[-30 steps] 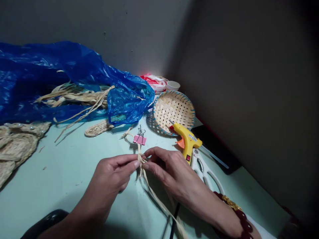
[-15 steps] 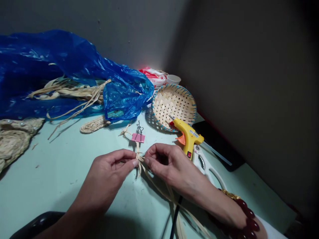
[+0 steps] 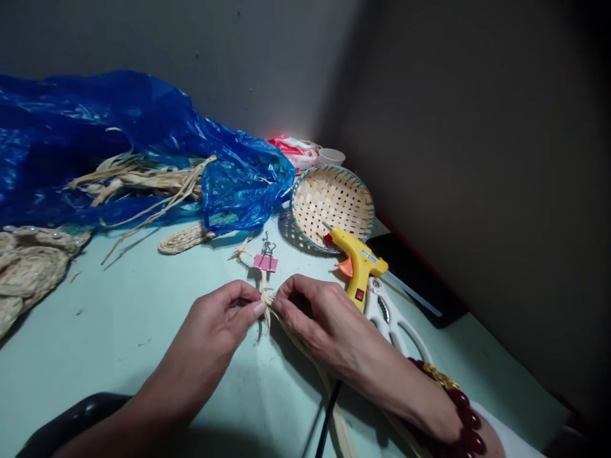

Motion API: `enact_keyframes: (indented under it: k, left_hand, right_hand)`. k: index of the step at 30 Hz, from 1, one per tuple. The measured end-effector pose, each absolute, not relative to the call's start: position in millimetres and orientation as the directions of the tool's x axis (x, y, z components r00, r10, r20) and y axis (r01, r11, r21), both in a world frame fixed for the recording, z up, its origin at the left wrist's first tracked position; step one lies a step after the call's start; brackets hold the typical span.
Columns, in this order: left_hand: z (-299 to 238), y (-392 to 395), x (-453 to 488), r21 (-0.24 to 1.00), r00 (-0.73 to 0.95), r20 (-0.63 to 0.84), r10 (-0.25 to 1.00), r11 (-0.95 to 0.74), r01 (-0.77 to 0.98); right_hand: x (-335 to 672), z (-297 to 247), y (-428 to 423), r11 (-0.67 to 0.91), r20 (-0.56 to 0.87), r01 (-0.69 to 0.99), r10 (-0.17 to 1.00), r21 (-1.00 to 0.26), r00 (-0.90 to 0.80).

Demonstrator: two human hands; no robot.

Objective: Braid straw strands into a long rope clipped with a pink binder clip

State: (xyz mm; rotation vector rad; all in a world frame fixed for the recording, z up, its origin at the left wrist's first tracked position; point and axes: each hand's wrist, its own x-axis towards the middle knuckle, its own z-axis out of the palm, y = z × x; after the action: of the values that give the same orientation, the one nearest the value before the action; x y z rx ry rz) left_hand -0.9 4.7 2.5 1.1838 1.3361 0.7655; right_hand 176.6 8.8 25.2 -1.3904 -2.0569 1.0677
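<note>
Pale plant-fibre strips (image 3: 266, 294) meet in a small knotted or braided cluster between my two hands. My left hand (image 3: 224, 318) pinches the cluster's left side between thumb and forefinger. From the right, my right hand (image 3: 317, 315) pinches strips close to the same point, its fingertips almost touching the left ones. Just beyond, a pink binder clip (image 3: 265, 263) grips the far end of the work. Short loose ends hang below the cluster, while longer strips (image 3: 341, 427) run under my right hand toward the front edge of the view.
A yellow glue gun (image 3: 360, 261) lies by white-handled scissors (image 3: 396, 324) right of my hands. Behind stands a woven basket (image 3: 334, 203). A blue plastic bag (image 3: 143, 108) with fibre bundles fills the back left; a braided piece (image 3: 33, 273) lies at far left.
My right hand has drawn slightly closer to the left at the cluster. The strips beneath it lie closer together. The whole view has shifted a little.
</note>
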Motion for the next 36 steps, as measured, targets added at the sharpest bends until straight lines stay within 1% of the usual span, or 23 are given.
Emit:
enact_keyframes:
  k: [6,8,10,12,13,15,16,18,22,24,28,32,34,35,36]
  left_hand:
    - [12.6,6.9,5.8,0.932,0.100,-0.312,0.945,0.284,0.228]
    - [14.0,6.9,8.8,0.931,0.073,-0.307,0.949,0.284,0.229]
    - [14.7,6.6,11.4,0.932,0.045,-0.296,0.954,0.279,0.231]
    - [14.9,6.3,13.2,0.933,0.011,-0.285,0.959,0.274,0.233]
    - [14.7,6.1,13.7,0.933,-0.004,-0.280,0.960,0.274,0.232]
    - [13.9,5.7,13.5,0.931,-0.025,-0.290,0.957,0.288,0.224]
    - [13.3,5.5,13.0,0.929,-0.022,-0.303,0.953,0.301,0.217]
    - [12.1,5.5,11.4,0.928,0.002,-0.325,0.946,0.318,0.193]
    - [11.8,6.6,8.9,0.945,0.051,-0.306,0.951,0.297,0.136]
    - [12.2,7.3,8.5,0.941,0.055,-0.322,0.945,0.312,0.133]
    - [10.9,6.9,7.4,0.924,0.060,-0.373,0.926,0.364,0.115]
    - [7.2,4.4,4.8,0.921,0.085,-0.388,0.918,0.384,0.069]
    - [6.1,3.4,3.8,0.922,0.085,-0.386,0.919,0.382,0.061]
    - [6.0,3.2,3.5,0.923,0.082,-0.384,0.920,0.380,0.061]
    - [6.2,3.1,3.5,0.925,0.081,-0.378,0.922,0.375,0.057]
  right_hand:
    - [175.8,25.3,3.5,0.242,-0.021,0.676,0.934,-0.696,-0.357]
    - [172.9,22.9,-0.7,0.301,0.043,0.714,0.934,-0.633,-0.356]
    - [168.9,18.8,-6.2,0.419,0.169,0.751,0.905,-0.510,-0.390]
    - [164.4,14.0,-12.3,0.546,0.300,0.769,0.834,-0.333,-0.462]
    - [162.0,11.9,-15.2,0.592,0.340,0.767,0.795,-0.248,-0.503]
    - [157.5,8.9,-19.7,0.630,0.386,0.766,0.743,-0.126,-0.547]
    - [155.5,8.0,-21.2,0.631,0.407,0.770,0.730,-0.094,-0.549]
    - [152.2,7.1,-22.5,0.624,0.447,0.778,0.717,-0.069,-0.535]
    - [149.1,6.1,-20.6,0.615,0.546,0.787,0.678,-0.055,-0.492]
    - [148.7,5.9,-19.2,0.613,0.570,0.788,0.666,-0.052,-0.481]
    - [146.9,5.6,-17.9,0.620,0.585,0.784,0.648,-0.034,-0.488]
    - [144.4,2.6,-19.1,0.642,0.633,0.766,0.582,0.029,-0.511]
    - [145.9,2.6,-20.8,0.667,0.628,0.744,0.561,0.044,-0.540]
    - [147.8,4.0,-21.4,0.677,0.608,0.735,0.573,0.025,-0.549]
    - [150.6,6.6,-21.7,0.683,0.577,0.730,0.605,-0.022,-0.549]
